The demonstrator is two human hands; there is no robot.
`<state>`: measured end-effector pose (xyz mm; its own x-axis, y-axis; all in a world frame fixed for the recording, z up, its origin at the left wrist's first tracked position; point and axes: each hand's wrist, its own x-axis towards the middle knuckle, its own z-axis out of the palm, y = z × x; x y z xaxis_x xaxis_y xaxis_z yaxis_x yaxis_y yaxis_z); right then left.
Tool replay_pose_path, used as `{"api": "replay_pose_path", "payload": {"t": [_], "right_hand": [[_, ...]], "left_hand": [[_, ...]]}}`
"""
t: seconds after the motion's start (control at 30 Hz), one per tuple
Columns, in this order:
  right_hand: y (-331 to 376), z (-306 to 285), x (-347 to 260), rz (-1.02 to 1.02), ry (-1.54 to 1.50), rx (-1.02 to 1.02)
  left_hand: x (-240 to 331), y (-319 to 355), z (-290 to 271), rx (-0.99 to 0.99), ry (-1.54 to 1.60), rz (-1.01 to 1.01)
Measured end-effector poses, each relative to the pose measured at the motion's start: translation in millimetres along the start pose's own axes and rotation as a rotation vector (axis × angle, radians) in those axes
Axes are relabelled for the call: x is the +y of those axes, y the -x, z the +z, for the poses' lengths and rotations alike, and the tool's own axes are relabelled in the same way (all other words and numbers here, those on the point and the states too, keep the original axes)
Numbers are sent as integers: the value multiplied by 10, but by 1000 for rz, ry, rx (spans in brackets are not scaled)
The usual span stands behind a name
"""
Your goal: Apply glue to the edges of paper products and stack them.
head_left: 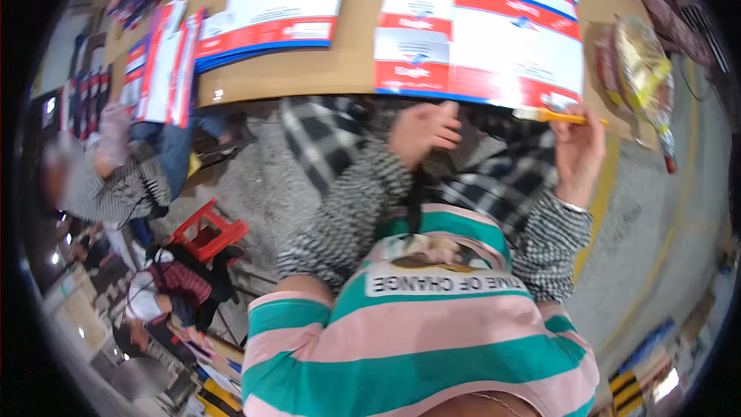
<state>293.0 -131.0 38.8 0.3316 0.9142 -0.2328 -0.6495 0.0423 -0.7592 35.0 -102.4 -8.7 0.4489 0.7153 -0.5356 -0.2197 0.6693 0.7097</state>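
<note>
My right hand (580,156) is closed around a yellow-handled tool (570,117) with a pale flat tip; it looks like a brush. The tip lies at the front edge of a flat printed carton sheet (515,54) in red, white and blue. That sheet rests on the brown-topped table (363,38), its near edge along the table's front. My left hand (421,135) is just below the same edge, fingers loosely bent and apart, with nothing visible in it. A smaller printed panel (414,38) adjoins the sheet on its left.
More printed carton sheets (282,0) are stacked on the left. A shiny yellow plastic bag (641,62) lies at the right corner. Another person's sleeve (675,27) is at the far right. People sit at the left, near a red stool (208,230).
</note>
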Motion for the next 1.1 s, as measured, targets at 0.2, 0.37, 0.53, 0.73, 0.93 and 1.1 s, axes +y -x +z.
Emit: {"api": "replay_pose_path", "payload": {"t": [0.2,0.37,0.53,0.73,0.93,1.1], "right_hand": [[28,170,-163,-55,-10,-110],[67,197,-247,-111,-9,-184],[135,283,-372,-201,-3,-196],[196,472,-639,-356,-139,-432],[202,642,-550,-374,-27,-395],[206,750,-438,-339,26,-378]], "left_hand": [[-51,-424,216,55,50,-260],[-98,-319,140,34,116,-145],[44,-18,-64,-48,176,30],[855,223,-768,141,67,406],[1910,240,-1885,340,207,783],[2053,79,-2605,705,371,293]]}}
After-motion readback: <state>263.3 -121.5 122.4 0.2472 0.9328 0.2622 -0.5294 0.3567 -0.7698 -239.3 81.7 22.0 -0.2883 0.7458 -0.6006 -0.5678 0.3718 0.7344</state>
